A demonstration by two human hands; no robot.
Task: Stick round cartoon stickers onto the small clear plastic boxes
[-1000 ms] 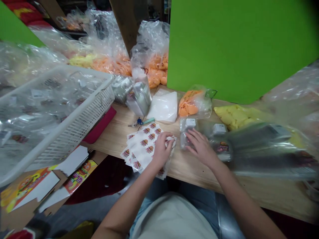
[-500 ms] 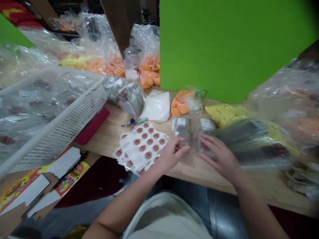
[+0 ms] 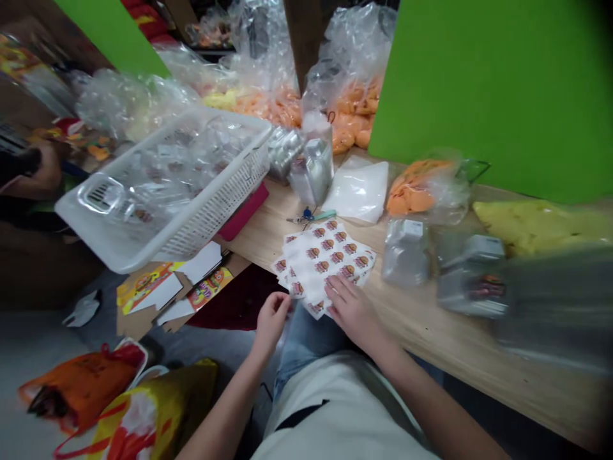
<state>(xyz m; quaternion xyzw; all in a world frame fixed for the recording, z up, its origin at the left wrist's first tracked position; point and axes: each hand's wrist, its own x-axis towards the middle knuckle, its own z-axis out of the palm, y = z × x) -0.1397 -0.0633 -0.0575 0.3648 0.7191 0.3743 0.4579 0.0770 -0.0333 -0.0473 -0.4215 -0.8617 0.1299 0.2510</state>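
A stack of white sticker sheets (image 3: pixel 325 262) printed with rows of burger-style logos lies on the wooden table (image 3: pixel 431 326). My right hand (image 3: pixel 352 310) rests flat on the stack's lower right part, its fingers apart. My left hand (image 3: pixel 272 321) is curled just below the stack's near corner, past the table edge, with nothing visible in it. To the right of the stack stand clear plastic containers (image 3: pixel 406 252) with white labels, out of reach of neither hand's fingers touching them.
A white slatted basket (image 3: pixel 215 211) of clear packs stands left of the stack. Bagged orange and yellow items (image 3: pixel 347 108) lie behind it, before green boards (image 3: pixel 498 83). A co-worker's hand (image 3: pixel 41 169) shows far left. Printed cardboard (image 3: pixel 148 287) and plastic bags (image 3: pixel 81 390) lie below.
Both hands have left the clear containers and moved left onto and beside the sticker stack. The containers now stand apart on the table, and the view has swung left and down.
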